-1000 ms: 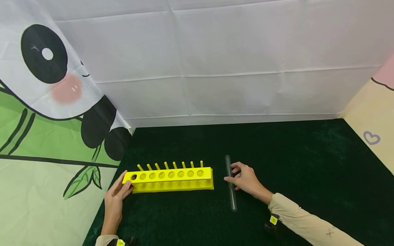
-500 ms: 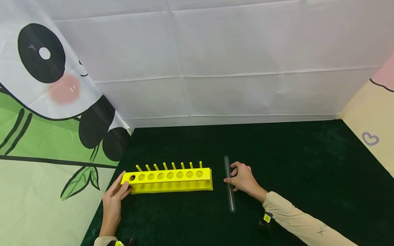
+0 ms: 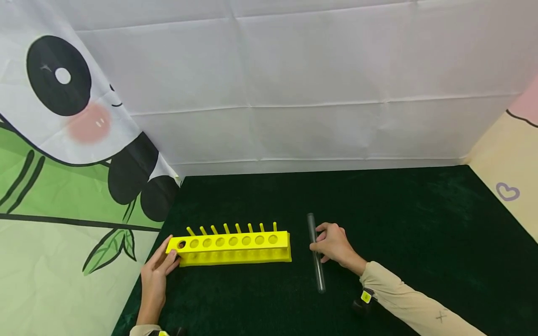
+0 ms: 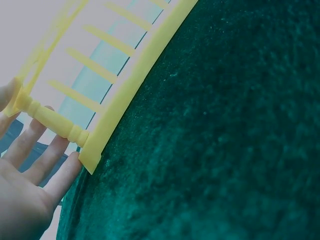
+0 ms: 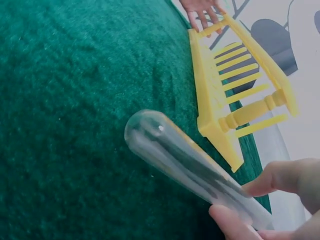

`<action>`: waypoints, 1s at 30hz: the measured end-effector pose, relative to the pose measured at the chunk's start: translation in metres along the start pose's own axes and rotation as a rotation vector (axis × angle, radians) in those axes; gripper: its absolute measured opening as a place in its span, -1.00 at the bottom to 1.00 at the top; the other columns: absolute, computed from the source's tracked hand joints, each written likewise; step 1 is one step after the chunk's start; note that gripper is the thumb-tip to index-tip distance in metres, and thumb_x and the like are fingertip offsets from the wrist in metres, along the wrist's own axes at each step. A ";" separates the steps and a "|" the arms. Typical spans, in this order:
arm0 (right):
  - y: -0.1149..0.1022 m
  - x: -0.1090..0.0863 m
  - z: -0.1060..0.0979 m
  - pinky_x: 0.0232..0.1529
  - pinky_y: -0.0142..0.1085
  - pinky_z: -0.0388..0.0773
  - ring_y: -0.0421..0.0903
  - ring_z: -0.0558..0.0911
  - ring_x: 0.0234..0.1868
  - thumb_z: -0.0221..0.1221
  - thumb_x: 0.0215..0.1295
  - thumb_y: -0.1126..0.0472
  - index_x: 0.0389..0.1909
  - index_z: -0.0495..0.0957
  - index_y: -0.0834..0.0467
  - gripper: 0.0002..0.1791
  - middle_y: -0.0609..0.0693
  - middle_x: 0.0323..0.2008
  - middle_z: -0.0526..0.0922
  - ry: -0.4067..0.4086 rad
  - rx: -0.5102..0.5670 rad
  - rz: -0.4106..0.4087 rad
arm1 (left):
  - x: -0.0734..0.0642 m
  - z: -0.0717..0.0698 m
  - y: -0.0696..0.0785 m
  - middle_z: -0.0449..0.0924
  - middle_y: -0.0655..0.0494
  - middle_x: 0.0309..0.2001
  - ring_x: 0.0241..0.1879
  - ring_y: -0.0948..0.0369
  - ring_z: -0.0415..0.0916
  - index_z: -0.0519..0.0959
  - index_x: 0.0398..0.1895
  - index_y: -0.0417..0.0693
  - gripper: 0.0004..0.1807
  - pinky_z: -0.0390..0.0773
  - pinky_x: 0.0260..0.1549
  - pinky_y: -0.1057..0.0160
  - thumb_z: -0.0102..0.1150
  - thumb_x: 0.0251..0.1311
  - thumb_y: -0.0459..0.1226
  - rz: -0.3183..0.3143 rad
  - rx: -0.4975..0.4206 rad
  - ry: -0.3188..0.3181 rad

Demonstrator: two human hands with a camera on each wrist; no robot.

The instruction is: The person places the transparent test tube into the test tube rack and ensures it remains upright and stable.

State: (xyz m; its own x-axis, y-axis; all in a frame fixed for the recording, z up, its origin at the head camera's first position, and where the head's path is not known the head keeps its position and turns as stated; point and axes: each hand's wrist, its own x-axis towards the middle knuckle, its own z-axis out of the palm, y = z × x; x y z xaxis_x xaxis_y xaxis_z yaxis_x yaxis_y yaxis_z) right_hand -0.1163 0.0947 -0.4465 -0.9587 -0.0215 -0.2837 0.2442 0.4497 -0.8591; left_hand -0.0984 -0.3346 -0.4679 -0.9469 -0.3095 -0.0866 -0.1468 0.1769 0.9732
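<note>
A yellow test tube rack (image 3: pixel 235 249) stands on the dark green cloth with a row of round holes along its top. My left hand (image 3: pixel 154 280) holds the rack's left end, its thumb on the front corner. In the left wrist view, the fingers of the left hand (image 4: pixel 35 175) lie against the rack's end post (image 4: pixel 52 119). To the right of the rack, my right hand (image 3: pixel 336 245) pinches a clear glass test tube (image 3: pixel 317 270) between thumb and fingers. The tube's rounded end (image 5: pixel 150 130) points away from the fingers in the right wrist view.
Several slim yellow pegs (image 3: pixel 227 227) rise along the rack's back side. Green cloth (image 3: pixel 399 210) covers the tabletop. A white sheet (image 3: pixel 311 84) hangs behind it, a panda-printed cloth (image 3: pixel 84 177) at the left and a cream panel (image 3: pixel 504 172) at the right.
The right hand and the test tube have shifted only slightly. The left hand stays on the rack's end, and the rack keeps its place while the head view moves a little.
</note>
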 end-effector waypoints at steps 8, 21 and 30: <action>-0.004 -0.002 -0.004 -0.58 -0.21 0.63 -0.03 0.58 -0.48 0.31 -0.04 0.42 0.12 0.36 0.31 -0.37 0.14 -0.30 0.48 0.018 0.051 0.003 | 0.001 0.000 -0.001 0.21 0.01 0.36 0.02 0.43 0.39 0.30 0.38 0.09 -0.43 0.53 -0.15 0.47 0.04 0.32 -0.02 0.022 0.005 0.004; -0.006 -0.006 -0.008 -0.58 -0.18 0.63 0.00 0.59 -0.46 0.33 -0.05 0.43 0.12 0.38 0.23 -0.37 0.15 -0.25 0.48 0.020 0.088 0.012 | -0.002 0.000 -0.002 0.19 0.01 0.38 0.04 0.44 0.37 0.30 0.38 0.10 -0.43 0.52 -0.14 0.48 0.04 0.33 -0.01 0.006 0.009 0.008; -0.010 -0.008 -0.012 -0.55 -0.17 0.64 0.00 0.60 -0.46 0.32 -0.05 0.42 0.13 0.37 0.19 -0.36 0.15 -0.22 0.48 0.022 0.111 -0.002 | 0.001 0.001 -0.002 0.20 0.04 0.38 0.05 0.42 0.36 0.30 0.38 0.14 -0.43 0.52 -0.13 0.47 0.02 0.33 0.00 -0.001 0.025 0.007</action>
State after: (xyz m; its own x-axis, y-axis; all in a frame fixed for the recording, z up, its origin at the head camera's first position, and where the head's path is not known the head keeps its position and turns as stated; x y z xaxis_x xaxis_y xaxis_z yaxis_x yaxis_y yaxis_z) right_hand -0.1124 0.1016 -0.4306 -0.9619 -0.0018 -0.2733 0.2556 0.3476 -0.9021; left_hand -0.0988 -0.3346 -0.4702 -0.9448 -0.3162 -0.0855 -0.1543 0.1996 0.9677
